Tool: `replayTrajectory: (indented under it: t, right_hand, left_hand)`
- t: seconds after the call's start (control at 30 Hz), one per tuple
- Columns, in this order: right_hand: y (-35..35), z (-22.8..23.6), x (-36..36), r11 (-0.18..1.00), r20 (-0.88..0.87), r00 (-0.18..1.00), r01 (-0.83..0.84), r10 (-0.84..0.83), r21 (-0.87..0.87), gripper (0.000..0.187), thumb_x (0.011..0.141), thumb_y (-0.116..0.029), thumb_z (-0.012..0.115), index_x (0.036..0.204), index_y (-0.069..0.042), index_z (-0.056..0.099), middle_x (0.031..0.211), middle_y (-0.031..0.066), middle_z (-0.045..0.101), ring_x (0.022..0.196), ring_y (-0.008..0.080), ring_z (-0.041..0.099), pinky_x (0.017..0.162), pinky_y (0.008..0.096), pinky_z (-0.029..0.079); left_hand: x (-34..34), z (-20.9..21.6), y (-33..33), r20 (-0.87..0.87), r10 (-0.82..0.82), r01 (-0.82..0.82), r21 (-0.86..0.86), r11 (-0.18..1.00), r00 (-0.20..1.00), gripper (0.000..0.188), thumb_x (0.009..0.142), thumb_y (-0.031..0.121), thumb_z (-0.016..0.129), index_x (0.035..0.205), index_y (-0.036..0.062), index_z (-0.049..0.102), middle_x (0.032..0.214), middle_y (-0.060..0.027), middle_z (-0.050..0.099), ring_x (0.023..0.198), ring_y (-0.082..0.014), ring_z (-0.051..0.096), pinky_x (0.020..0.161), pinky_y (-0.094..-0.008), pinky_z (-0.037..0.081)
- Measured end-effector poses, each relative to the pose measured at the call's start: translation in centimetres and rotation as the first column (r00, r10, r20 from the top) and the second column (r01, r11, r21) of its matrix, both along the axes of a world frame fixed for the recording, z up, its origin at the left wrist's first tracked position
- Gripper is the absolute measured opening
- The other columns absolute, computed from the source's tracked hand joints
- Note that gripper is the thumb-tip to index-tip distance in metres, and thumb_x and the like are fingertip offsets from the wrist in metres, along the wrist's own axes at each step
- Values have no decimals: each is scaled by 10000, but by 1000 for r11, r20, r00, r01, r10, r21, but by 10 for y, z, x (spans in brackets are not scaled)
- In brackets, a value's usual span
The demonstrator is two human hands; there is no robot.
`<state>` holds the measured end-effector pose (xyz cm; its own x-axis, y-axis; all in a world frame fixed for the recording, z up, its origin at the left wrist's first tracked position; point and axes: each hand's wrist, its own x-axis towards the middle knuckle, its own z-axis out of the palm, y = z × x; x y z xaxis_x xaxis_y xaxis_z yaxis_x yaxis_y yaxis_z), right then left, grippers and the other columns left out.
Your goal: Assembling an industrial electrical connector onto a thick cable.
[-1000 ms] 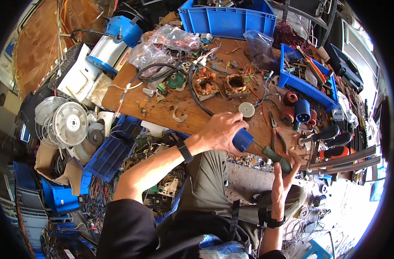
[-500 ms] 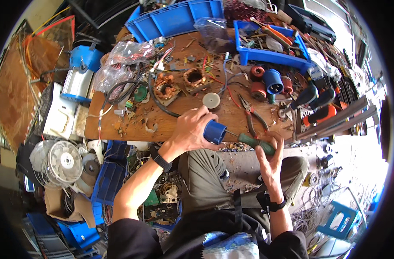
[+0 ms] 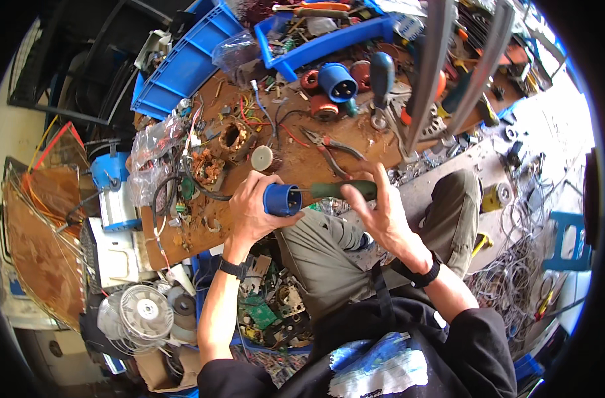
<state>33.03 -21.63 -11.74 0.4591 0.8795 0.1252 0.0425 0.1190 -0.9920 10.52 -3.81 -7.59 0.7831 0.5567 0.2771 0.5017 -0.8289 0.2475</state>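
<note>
My left hand [image 3: 249, 207] is closed around a blue round industrial plug [image 3: 282, 200], its open end facing right with pins showing inside. A black cable [image 3: 206, 192] runs to that hand from the left. In my right hand [image 3: 387, 211] is the handle end of a green-handled screwdriver [image 3: 332, 190], between thumb and fingers. Its shaft points left and reaches the plug's open end; the tip is hidden. On the bench just beyond lie pliers [image 3: 330, 150] with red and dark handles, spread apart, and a pale round disc-topped part [image 3: 265, 158].
A second blue plug [image 3: 337, 81] stands among red coils [image 3: 324, 107] on the wooden bench [image 3: 243, 178]. Blue bins [image 3: 186, 60] line the far side. Grey metal bars [image 3: 430, 73] rise at the right. Below the bench lie circuit boards [image 3: 259, 312] and a fan [image 3: 146, 310].
The view has turned, so the bench appears rotated. Both hands, with plug and screwdriver, appear farther left. The right hand's fingers have shifted on the handle and look more spread.
</note>
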Motion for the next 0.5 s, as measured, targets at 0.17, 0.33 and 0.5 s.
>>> replayTrajectory:
  t: [0.17, 0.33, 0.5]
  right_hand:
    - [0, -5, 1, 992, 65, 997, -38, 31, 121, 475, 1011, -128, 792, 1390, -9, 531, 1206, 139, 679, 1120, 226, 681, 1022, 390, 542]
    - [0, 0, -1, 940, 69, 997, 21, -47, 341, 490, 1046, -186, 774, 1421, 2, 521, 1201, 198, 721, 1131, 295, 721, 1019, 416, 560]
    - [-2, 2, 0, 994, 137, 986, -81, 91, -75, 553, 965, -159, 828, 1402, 1, 529, 1189, 220, 679, 1104, 418, 697, 995, 447, 577]
  left_hand:
    - [3, 5, -2, -30, -7, 6, -34, 999, 1000, 682, 632, 519, 1026, 1116, 146, 722, 1055, -36, 635, 953, -307, 700, 821, -469, 571]
    - [6, 5, -8, -23, 7, -8, -41, 999, 1000, 659, 619, 380, 1055, 1118, 110, 721, 1048, -53, 633, 978, -319, 690, 839, -471, 567]
    - [3, 1, -11, 53, -8, 12, -82, 997, 999, 637, 605, 260, 1064, 1112, 72, 727, 1064, -79, 637, 996, -303, 676, 873, -442, 559]
